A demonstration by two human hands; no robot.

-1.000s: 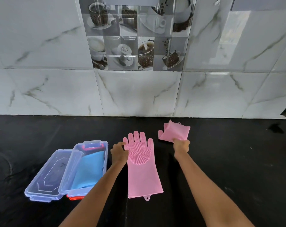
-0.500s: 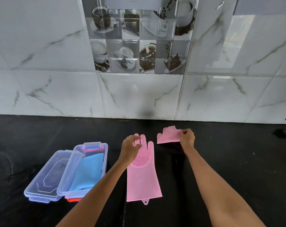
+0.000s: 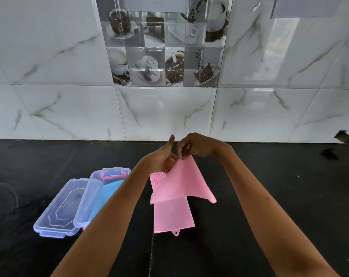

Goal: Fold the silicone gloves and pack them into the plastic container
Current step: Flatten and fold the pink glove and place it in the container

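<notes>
Above the black counter, right of the clear plastic container, both hands pinch one pink silicone glove: right hand grips its top corner, left hand should square the fold's edges over the flat pink glove before pressing

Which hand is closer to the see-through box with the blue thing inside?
Left. The left hand is just right of the box; the right hand is farther right.

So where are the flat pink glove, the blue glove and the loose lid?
Flat pink glove (image 3: pixel 172 214), head view, on the smooth cuff part lying on the counter.
Blue glove (image 3: pixel 106 193), head view, on its folded surface inside the clear box.
Lid (image 3: pixel 63 208), head view, on its flat middle panel.
</notes>
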